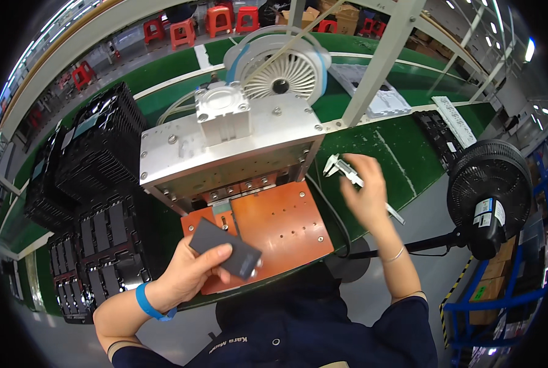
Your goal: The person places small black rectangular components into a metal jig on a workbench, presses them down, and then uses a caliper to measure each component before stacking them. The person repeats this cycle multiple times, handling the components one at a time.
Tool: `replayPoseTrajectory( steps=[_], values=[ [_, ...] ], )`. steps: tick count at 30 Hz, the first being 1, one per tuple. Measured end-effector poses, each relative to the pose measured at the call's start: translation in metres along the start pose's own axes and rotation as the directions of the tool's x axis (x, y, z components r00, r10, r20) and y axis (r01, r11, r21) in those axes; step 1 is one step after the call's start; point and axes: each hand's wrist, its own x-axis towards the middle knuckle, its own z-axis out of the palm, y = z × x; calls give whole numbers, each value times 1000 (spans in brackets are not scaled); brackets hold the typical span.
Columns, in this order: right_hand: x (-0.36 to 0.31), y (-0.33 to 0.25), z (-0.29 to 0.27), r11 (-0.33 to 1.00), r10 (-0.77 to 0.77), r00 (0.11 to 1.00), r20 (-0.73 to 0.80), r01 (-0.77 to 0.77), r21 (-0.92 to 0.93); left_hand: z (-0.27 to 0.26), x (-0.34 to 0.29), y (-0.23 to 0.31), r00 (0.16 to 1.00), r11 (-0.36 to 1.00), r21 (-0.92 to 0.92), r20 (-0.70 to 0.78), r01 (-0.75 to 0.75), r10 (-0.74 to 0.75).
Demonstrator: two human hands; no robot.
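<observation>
My left hand (195, 265) grips a flat, dark grey rectangular block (217, 243) with small shiny tabs at one end, thumb lying across its face. The block is tilted above the orange-brown base plate (286, 236) of a silver metal press fixture (182, 153). To the right, on the green bench, is a digital caliper (349, 174). My right hand (368, 189) is closed around the caliper's middle, thumb on one side and fingers on the other. Its jaws point away from me, toward the fixture; part of its beam is hidden under the hand.
Stacked black trays (99, 138) stand left of the fixture, with more trays (105, 245) holding dark flat blocks in front. A white fan (280, 76) sits behind it. A black fan (489, 193) stands at the right. A cable (334, 211) runs beside the base plate; a grey post (381, 64) rises behind.
</observation>
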Motion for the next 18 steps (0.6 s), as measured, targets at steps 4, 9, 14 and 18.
replayPoseTrajectory(
  steps=[4,9,14,18],
  values=[
    [-42,123,7,878,364,911,193,-266,-399,-1,9,-3,976,999,-13,-215,-36,32],
    [-19,116,10,856,444,852,276,-314,-410,-11,8,-13,973,996,-39,-218,-79,69],
    [-43,137,7,886,462,875,147,-461,-42,-11,12,-17,967,991,-99,-247,-86,59],
    [-64,87,-16,822,507,858,86,-511,251,-11,13,-16,970,993,-103,-239,-64,38]
  ],
)
